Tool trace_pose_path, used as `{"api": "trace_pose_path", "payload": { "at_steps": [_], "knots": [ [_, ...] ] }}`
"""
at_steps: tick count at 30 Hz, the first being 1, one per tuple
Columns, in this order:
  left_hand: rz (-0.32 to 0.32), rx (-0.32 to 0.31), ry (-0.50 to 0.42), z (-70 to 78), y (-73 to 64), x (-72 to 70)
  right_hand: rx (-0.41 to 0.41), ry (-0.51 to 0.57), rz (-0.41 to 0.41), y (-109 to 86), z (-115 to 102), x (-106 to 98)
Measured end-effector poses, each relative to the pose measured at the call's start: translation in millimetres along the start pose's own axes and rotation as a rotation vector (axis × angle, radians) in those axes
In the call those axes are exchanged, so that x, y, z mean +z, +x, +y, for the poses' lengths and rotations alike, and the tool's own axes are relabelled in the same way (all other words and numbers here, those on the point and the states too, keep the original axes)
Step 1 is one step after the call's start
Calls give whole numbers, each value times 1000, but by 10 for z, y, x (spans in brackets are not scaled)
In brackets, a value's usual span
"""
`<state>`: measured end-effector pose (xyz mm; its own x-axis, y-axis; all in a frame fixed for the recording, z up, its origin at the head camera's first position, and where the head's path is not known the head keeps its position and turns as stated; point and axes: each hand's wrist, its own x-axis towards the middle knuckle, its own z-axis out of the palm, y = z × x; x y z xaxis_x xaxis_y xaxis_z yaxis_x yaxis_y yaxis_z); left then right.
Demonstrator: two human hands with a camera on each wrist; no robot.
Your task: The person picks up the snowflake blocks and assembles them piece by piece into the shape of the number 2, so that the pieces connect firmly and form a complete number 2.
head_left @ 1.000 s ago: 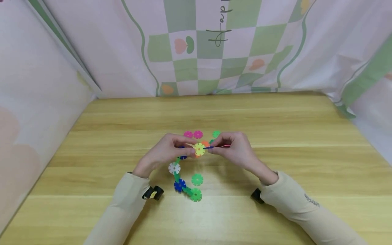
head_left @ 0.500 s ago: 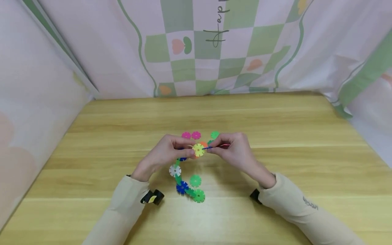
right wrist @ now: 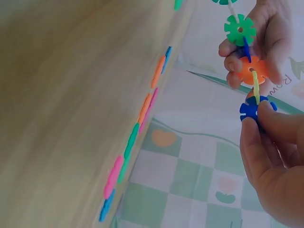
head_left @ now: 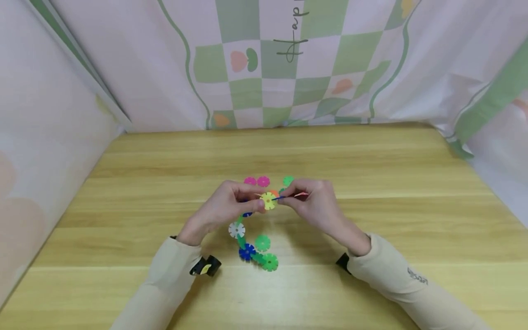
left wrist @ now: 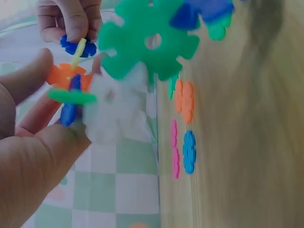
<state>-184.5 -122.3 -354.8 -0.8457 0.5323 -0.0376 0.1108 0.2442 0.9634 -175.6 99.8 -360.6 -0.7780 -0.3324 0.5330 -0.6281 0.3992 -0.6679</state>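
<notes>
A chain of slotted plastic snowflake discs hangs from my left hand (head_left: pixel 224 205), swinging clear of the wood at an angle I cannot judge. That hand pinches it near an orange disc (right wrist: pixel 245 72). Beyond its fingertips stands a yellow disc (head_left: pixel 268 200), joined to the orange one. My right hand (head_left: pixel 316 202) pinches a blue disc (right wrist: pixel 249 110) between thumb and fingers, its edge meeting the yellow disc. Lower along the chain come a white disc (head_left: pixel 237 230), a dark blue disc (head_left: pixel 247 252) and a bright green disc (head_left: pixel 270 262), with green discs edge-on between them.
Pink discs (head_left: pixel 263 182) and a green disc (head_left: pixel 288 181) lie on the wooden table (head_left: pixel 371 174) behind the hands. Another green disc (head_left: pixel 262 243) appears beside the chain. Orange discs (left wrist: pixel 187 102) and a blue disc (left wrist: pixel 189 152) also lie flat. A patterned curtain (head_left: pixel 284 87) borders the back.
Both hands keep their grips and stay nearly in place. The chain's lower end has swung slightly to the right. The blue disc sits marginally closer to the yellow one.
</notes>
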Motion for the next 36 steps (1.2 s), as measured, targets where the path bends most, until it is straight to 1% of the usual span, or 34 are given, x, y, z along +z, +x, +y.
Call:
{"api": "trace_pose_path", "payload": {
  "at_steps": [2,4,6,12,17,21,23,25,27,28,31,36],
  "knots": [
    [0,19,49,-7,-5,-1,40,38,-9,-4,0,2],
    [12,48,114,-14,-9,0,75,74,-23,-10,2,4],
    [33,69,161,-23,-9,3,95,87,-32,-14,0,7],
    [90,118,214,-39,-6,11,124,74,-71,-24,-3,11],
    [113,155,276,-55,-1,21,134,75,-125,-33,-12,22],
    [115,167,298,-69,5,14,130,25,-185,-23,-34,16],
    [112,166,308,-72,9,0,130,-13,-195,-10,-52,-2],
    [110,155,318,-56,11,-12,151,-49,-205,10,-58,-52],
    [105,144,323,-36,15,-18,195,-83,-210,39,-41,-122],
    [103,139,322,-25,18,-21,221,-100,-219,59,-20,-163],
    [106,128,316,-3,20,-26,299,-140,-281,124,99,-291],
    [116,128,311,-7,-3,-50,342,-189,-392,217,334,-417]
  ]
}}
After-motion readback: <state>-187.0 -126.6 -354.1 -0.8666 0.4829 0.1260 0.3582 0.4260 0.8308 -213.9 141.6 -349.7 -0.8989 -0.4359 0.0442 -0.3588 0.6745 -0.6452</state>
